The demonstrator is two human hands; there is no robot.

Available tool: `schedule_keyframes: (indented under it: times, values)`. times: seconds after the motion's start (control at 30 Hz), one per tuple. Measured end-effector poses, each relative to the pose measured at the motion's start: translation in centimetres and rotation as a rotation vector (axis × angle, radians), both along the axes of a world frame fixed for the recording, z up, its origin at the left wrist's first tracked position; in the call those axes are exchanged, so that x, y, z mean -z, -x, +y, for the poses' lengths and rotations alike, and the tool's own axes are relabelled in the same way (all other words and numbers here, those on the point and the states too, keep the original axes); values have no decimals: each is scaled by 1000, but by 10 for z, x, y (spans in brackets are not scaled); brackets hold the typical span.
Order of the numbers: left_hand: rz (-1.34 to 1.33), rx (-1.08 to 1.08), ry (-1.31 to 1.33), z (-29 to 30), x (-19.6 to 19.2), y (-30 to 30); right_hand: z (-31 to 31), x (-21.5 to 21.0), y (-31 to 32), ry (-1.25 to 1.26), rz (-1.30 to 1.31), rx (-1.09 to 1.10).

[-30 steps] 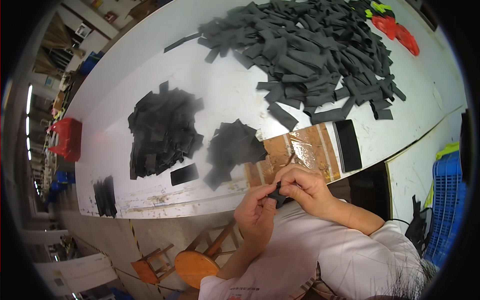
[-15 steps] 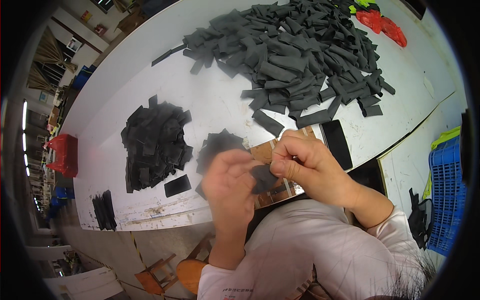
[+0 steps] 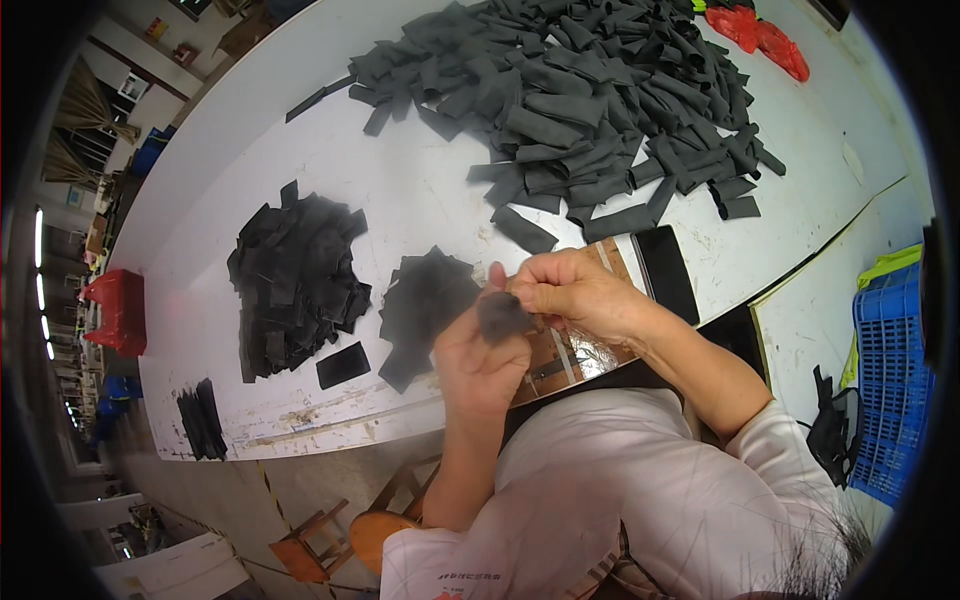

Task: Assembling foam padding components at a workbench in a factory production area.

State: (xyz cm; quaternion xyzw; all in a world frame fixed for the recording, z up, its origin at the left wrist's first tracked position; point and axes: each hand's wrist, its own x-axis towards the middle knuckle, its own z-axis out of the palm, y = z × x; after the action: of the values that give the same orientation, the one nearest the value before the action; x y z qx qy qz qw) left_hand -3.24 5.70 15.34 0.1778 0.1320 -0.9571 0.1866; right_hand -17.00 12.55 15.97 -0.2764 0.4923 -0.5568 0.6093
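Observation:
Between my two hands is a small black fabric piece (image 3: pixel 504 318), blurred by motion. My left hand (image 3: pixel 483 365) holds it from below and behind, palm turned up toward me. The thumb and fingertips of my right hand (image 3: pixel 575 293) pinch its upper right edge. Below them lies a brown, taped board (image 3: pixel 620 258) at the table's near edge. Just left of my left hand is a small pile of flat black pieces (image 3: pixel 425 300). A large heap of dark grey fabric tubes (image 3: pixel 590 120) spreads beyond my hands.
A second black pile (image 3: pixel 295 285), a lone black piece (image 3: pixel 343 366) and a stacked row (image 3: pixel 203 420) lie left on the white table (image 3: pixel 400 190). A black phone-like slab (image 3: pixel 667 275) sits right of the board. A blue crate (image 3: pixel 888 380) stands right, wooden stools (image 3: pixel 312 540) below left.
My hands have shifted slightly left with the black piece. It has turned to face me more, and my left fingers have moved behind it. The whole view has shifted slightly.

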Motion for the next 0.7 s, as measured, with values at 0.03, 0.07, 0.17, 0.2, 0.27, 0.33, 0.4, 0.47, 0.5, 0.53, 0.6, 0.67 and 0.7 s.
schedule_keyframes:
  times: [0.03, 0.07, 0.17, 0.2, 0.27, 0.33, 0.4, 0.47, 0.5, 0.53, 0.6, 0.67, 0.7]
  values:
    - [-18, -37, -6, 2, -1, -1, -1, 0, 1, 12, -18, -51]
    - [-38, -76, -13, 4, -1, -3, -1, 0, 1, 23, -37, -105]
    - [-97, 3, 102, 12, 30, -8, 12, 18, -2, 10, -227, -95]
    - [-96, 0, 100, 12, 35, -9, 12, 19, -1, 9, -226, -97]
    - [19, -7, 199, 8, 36, -8, 5, 16, 2, 10, -108, -31]
    - [48, -2, 176, 8, 7, -3, -4, 8, 6, 60, -78, -76]
    - [2, -64, 406, 14, -12, -2, -5, 8, 7, 105, -45, -130]
    - [17, -78, 328, 12, 18, -10, -7, 24, 6, 97, -4, -209]
    - [45, -76, 189, 10, 42, -15, -3, 31, 0, 24, 51, -197]
    - [71, -68, 46, 10, 55, -17, 3, 34, -4, 22, 50, -196]
    - [-68, -100, -12, 16, 51, -12, 10, 38, -6, -43, -85, -92]
    - [110, -35, 142, 16, 58, -13, 9, 36, -2, -26, -98, -120]
    - [110, -30, 142, 21, 37, -5, 7, 32, 2, 44, -61, -150]
